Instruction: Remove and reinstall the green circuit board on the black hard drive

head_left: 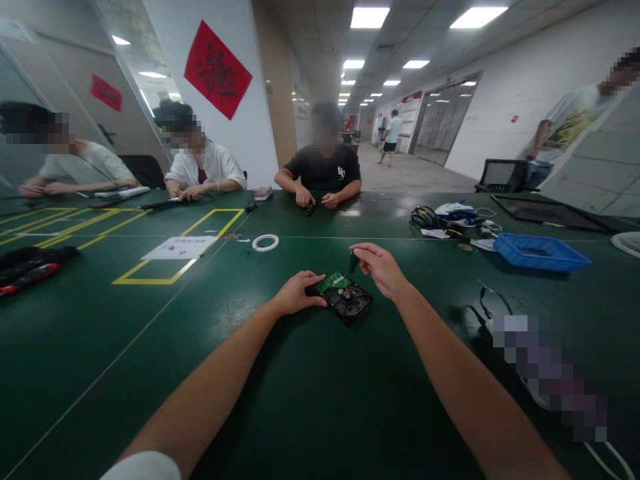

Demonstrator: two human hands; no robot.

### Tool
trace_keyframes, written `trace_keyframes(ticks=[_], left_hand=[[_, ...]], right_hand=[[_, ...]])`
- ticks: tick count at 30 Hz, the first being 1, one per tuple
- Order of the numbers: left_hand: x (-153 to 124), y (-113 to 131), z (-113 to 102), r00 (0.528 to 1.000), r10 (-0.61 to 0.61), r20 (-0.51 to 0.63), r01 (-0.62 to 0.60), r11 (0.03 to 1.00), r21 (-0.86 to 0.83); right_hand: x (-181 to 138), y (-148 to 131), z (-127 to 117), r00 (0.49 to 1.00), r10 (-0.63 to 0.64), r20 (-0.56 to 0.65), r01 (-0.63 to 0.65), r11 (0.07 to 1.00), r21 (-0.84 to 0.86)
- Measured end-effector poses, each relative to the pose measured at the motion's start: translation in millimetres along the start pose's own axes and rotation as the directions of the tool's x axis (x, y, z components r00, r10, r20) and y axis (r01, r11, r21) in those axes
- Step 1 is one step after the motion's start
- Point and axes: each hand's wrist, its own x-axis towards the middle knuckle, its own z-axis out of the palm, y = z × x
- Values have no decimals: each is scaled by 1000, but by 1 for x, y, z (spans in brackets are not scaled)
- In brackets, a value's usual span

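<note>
A hard drive (347,297) lies on the green table with its green circuit board facing up. My left hand (299,293) grips its left side between thumb and fingers. Just above the drive's far right corner, my right hand (381,268) pinches a short dark screwdriver-like tool (354,261), held upright. The tool's lower end is too dark to make out, so I cannot tell whether it touches the drive.
A white ring (265,243) and a paper sheet (180,247) lie to the far left. On the right are a blue tray (543,252), tangled cables (425,218) and a partly blurred object (545,373). Several people sit across the table.
</note>
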Motion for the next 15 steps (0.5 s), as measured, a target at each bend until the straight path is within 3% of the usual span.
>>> trace_keyframes(ticks=[7, 15], left_hand=[[0, 2, -1, 1000, -14, 4, 14, 1000, 0], [1, -1, 0, 1000, -10, 10, 10, 1000, -2]], right_hand=[[-1, 2, 2, 998, 49, -49, -48, 999, 21], [-7, -5, 6, 987, 122, 107, -125, 992, 17]])
